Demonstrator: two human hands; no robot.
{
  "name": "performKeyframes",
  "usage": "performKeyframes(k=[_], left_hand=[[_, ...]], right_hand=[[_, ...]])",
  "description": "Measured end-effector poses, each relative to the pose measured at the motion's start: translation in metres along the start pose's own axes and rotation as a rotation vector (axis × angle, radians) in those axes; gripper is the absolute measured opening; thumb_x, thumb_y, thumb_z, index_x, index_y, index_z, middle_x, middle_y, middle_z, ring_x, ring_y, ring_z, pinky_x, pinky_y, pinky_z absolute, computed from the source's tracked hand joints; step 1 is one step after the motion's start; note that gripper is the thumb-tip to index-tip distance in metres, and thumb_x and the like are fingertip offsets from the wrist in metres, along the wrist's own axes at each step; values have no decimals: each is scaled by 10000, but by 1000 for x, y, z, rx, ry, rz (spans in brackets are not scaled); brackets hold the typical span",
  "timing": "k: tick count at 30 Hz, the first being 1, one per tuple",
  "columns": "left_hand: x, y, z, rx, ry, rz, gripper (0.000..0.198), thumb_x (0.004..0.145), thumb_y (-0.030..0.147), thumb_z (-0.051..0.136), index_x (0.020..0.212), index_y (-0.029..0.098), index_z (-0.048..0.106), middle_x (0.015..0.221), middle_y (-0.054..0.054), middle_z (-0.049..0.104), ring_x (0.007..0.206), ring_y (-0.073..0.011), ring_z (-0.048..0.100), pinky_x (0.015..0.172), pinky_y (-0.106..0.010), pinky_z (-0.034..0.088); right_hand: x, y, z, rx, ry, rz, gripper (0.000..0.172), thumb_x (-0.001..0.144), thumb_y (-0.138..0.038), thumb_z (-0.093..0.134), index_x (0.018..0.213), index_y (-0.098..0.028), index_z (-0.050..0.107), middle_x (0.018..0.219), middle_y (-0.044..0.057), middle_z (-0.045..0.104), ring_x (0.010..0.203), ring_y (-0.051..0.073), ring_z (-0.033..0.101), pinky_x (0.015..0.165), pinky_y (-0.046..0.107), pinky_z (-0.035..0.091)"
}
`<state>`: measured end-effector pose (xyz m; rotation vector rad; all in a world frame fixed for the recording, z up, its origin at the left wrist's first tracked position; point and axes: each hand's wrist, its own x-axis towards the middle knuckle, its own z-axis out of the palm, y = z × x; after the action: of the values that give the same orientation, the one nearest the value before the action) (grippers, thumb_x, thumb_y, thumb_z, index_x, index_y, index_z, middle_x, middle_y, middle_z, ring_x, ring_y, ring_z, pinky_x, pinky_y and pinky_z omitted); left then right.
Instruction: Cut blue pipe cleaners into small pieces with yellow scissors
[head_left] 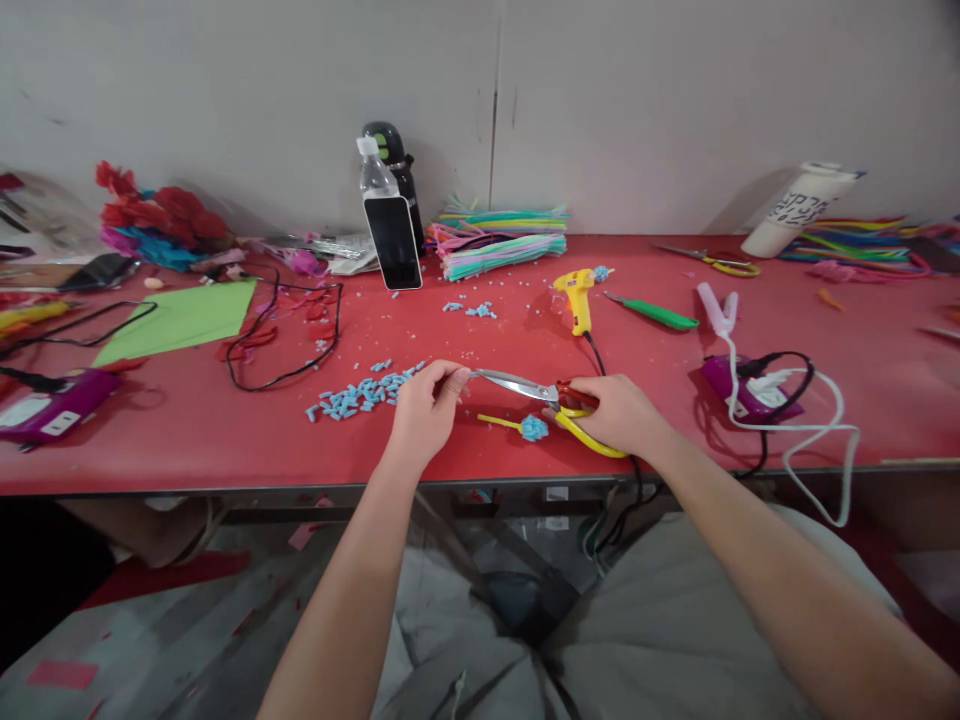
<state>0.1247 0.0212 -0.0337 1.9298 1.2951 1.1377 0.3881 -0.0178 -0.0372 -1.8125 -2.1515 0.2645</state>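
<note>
The right hand (622,412) has its grip closed around the yellow and red handles of the scissors (525,386), with the fingers through the loops and the knuckles up. The steel blades point left and lie low over the red bench (187,440), looking almost closed. The left hand (427,405) sits at the tips of the scissors with thumb and fingertips drawn together, so its grip is closed and touches or nearly touches the blade points. Whether a small piece is pinched there cannot be told. Just in front of the scissors, on the person's side, a blue tuft on a yellow stem (525,427) lies flat between the two hands. Left of the scissors, beyond the left hand, a scatter of short blue bits (360,392) spreads over the bench. Behind the scissors a yellow glue gun (576,298) stands, its black cord running back toward the scissor handles. Farther behind the scissors, a phone (392,243) leans on a bottle (373,165) beside a stack of pipe cleaners (499,245).
</note>
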Motion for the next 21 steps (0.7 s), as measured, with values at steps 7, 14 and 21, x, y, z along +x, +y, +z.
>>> performKeyframes(k=[7, 14, 21], left_hand=[[0, 0, 1, 17, 21, 12, 256, 889, 381, 486, 804, 171, 607, 662, 0, 589, 622, -113, 544, 620, -230, 415], [0, 0, 1, 33, 19, 4, 257, 886, 385, 486, 804, 177, 613, 667, -1, 600, 624, -118, 551, 620, -235, 422], [0, 0, 1, 18, 12, 1, 264, 889, 389, 479, 812, 177, 616, 675, -7, 609, 635, -125, 561, 627, -239, 425]], right_hand=[[0, 1, 0, -2, -3, 12, 399, 739, -604, 536, 628, -221, 551, 583, 3, 571, 510, 119, 418, 505, 253, 212], [1, -1, -1, -12, 8, 14, 446, 735, -644, 516, 607, -219, 557, 564, 10, 559, 490, 118, 411, 496, 258, 205], [2, -1, -1, -28, 12, 16, 453, 737, -651, 505, 600, -223, 560, 557, 16, 551, 484, 122, 410, 490, 258, 198]])
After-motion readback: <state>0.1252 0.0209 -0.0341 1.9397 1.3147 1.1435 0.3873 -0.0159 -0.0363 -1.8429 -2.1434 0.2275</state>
